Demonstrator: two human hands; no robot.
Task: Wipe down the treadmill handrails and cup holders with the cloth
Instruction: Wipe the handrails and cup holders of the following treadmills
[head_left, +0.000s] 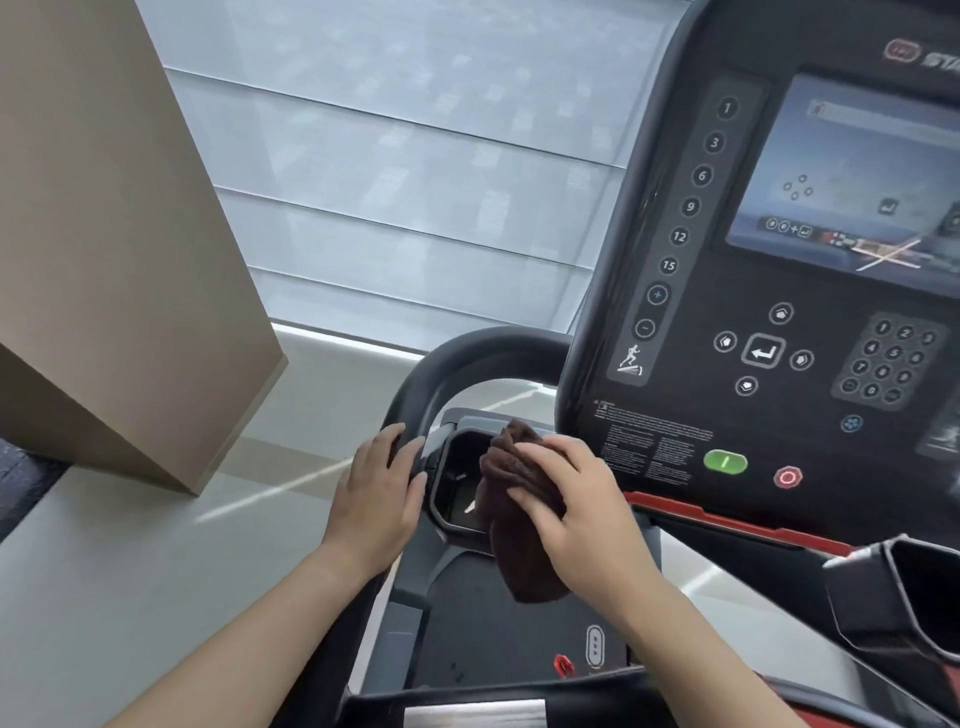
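A dark brown cloth (511, 540) is bunched under my right hand (571, 499), which presses it against the right side of the left cup holder (457, 483), a black pocket below the console. My left hand (382, 488) is wrapped around the black curved left handrail (467, 358) just left of that cup holder. The cloth's lower end hangs down over the treadmill's dark deck cover. A second black cup holder (904, 587) shows at the right edge.
The treadmill console (769, 291) with its screen, number buttons, green start and red stop buttons rises on the right. A beige column (114, 234) stands to the left on the pale floor. Window blinds (415, 182) fill the background.
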